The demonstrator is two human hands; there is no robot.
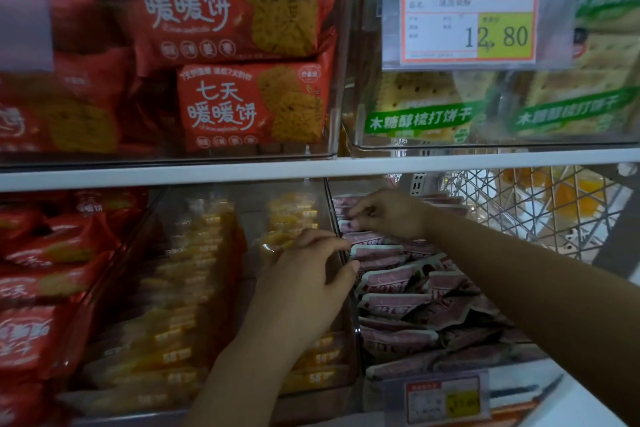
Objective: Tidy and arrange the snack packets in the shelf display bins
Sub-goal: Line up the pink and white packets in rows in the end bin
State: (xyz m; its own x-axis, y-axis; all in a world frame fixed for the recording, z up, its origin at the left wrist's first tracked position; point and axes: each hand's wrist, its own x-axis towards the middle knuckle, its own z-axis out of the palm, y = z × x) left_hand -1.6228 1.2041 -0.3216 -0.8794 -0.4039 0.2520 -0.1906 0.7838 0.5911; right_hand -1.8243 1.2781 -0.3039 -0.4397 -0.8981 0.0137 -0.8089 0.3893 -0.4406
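Note:
A clear bin on the lower shelf holds several pink snack packets (398,305), partly lined up on edge and partly jumbled. My left hand (311,274) reaches over the bin's clear divider wall (351,308), thumb and forefinger pinching the end of one pink packet (375,251) in the row. My right hand (388,213) is farther back in the same bin, its curled fingers gripping the top edges of the rear pink packets (346,215). The bin to the left holds yellow packets (180,288) standing in a row.
Red biscuit packets (41,253) fill the far-left lower bin and the upper-left bin (252,104). Green-labelled cracker packs (426,114) sit upper right behind a price tag (467,21). A white shelf edge (242,172) overhangs. A wire basket (540,204) stands at right.

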